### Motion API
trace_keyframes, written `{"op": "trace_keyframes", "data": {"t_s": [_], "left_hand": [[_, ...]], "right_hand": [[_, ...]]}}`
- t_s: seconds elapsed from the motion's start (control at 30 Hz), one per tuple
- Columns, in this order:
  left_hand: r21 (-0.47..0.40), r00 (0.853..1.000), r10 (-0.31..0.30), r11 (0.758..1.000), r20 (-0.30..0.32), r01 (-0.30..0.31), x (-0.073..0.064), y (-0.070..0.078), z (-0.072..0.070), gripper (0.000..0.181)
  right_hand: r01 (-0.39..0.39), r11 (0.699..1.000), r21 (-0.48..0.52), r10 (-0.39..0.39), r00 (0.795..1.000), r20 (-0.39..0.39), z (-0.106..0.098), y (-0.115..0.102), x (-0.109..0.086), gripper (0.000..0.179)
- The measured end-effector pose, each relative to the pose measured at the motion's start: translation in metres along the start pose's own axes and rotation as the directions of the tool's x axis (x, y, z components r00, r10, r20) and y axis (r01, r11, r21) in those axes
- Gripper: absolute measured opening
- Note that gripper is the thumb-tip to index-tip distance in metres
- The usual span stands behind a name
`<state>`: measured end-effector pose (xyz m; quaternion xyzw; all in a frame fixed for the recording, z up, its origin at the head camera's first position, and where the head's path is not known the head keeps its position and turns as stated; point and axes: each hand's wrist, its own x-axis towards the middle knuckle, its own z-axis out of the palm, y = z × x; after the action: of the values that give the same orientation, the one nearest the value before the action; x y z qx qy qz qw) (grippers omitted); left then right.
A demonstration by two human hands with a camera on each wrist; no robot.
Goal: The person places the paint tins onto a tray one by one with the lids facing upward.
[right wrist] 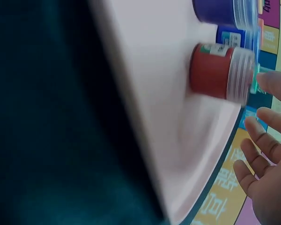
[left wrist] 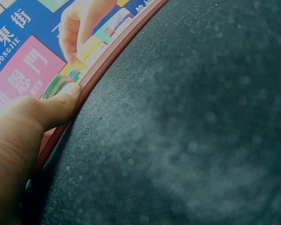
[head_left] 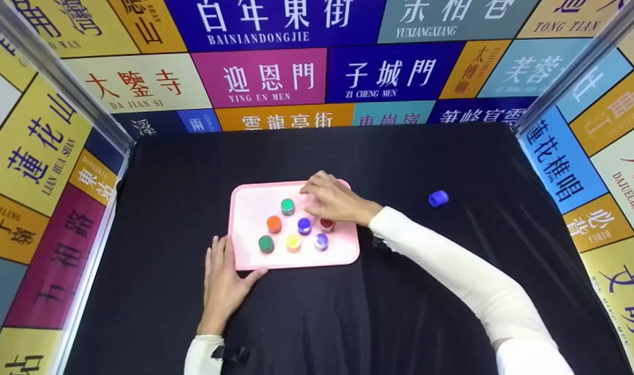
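My left hand (head_left: 226, 278) rests at the near left corner of a pink tray (head_left: 249, 203), fingers straight along its left side and thumb against the front rim. Over the tray's right half, my right hand (head_left: 338, 200) reaches in with bent, spread fingers and nothing between them. Beneath it stands a dark red paint jar (right wrist: 210, 72) with a clear lid, partly covered in the head view. Left of that hand is a light green jar (head_left: 287, 206). Orange (head_left: 274, 224), blue (head_left: 304, 225), dark green (head_left: 266, 244), yellow (head_left: 293, 242) and purple (head_left: 321, 241) jars stand nearby.
A purple jar (head_left: 438, 198) lies on its side on the black cloth (head_left: 426, 302), right of the tray. Panels with large printed characters (head_left: 260, 78) wall the table at the back and both sides.
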<state>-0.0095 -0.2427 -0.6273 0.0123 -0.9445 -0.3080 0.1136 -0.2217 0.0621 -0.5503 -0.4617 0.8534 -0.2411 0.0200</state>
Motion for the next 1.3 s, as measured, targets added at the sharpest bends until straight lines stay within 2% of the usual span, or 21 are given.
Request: {"op": "trace_keyframes", "data": {"t_s": [0.3,0.47,0.63,0.87,1.13,1.3], "left_hand": [[-0.003,0.999,-0.024,1.0,0.023,0.024,0.0,0.001,-0.001,0.124],[-0.001,0.999,-0.032,0.999,0.039,0.032,0.0,0.002,-0.002,0.124],[-0.009,0.998,-0.046,0.999,0.036,0.046,-0.001,0.002,-0.003,0.124],[-0.003,1.0,-0.025,1.0,0.016,0.025,-0.001,0.002,-0.001,0.123],[-0.002,0.998,-0.056,0.998,0.039,0.056,-0.002,0.001,-0.002,0.124],[-0.002,0.998,-0.055,0.998,0.04,0.055,0.0,0.003,-0.003,0.124]], "right_hand": [[-0.045,0.999,0.023,0.047,0.993,-0.106,-0.022,0.024,-0.038,0.037],[-0.116,0.993,0.016,0.117,0.981,-0.157,-0.031,0.034,-0.062,0.035],[-0.186,0.982,0.043,0.191,0.961,-0.197,-0.04,0.042,-0.086,0.037],[-0.226,0.971,0.08,0.239,0.936,-0.257,-0.056,0.055,-0.119,0.038],[-0.284,0.954,0.095,0.299,0.893,-0.336,-0.073,0.072,-0.157,0.038],[-0.306,0.948,0.085,0.314,0.868,-0.384,-0.079,0.083,-0.183,0.038]]}}
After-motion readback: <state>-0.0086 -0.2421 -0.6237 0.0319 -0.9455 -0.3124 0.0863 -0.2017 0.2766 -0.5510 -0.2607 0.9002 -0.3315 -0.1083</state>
